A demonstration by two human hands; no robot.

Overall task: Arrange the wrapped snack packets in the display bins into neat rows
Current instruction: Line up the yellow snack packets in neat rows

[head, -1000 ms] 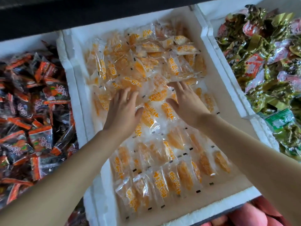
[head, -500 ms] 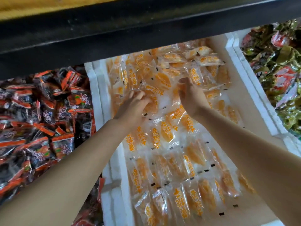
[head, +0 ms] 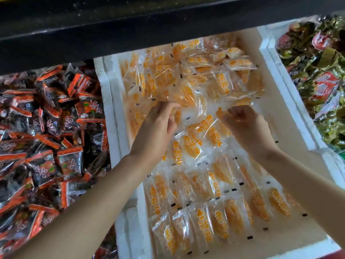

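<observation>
Both your hands have curled up from lying flat. Your left hand and right hand each pinch one of the peach packets at mid-frame, fingers clamped on the wrappers. You look to be mid-sort in the white foam bin. Finished rows fill the lower frame, and the loose heap lies just above your fingers. Next, lay both packets lengthwise, flush against the unfinished middle row.

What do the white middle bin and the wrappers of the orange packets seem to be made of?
Bin: probably foam, matte white, with thick, grainy walls. Wrappers: thin clear plastic film, glossy; it glares, creases and shows the orange contents.
</observation>
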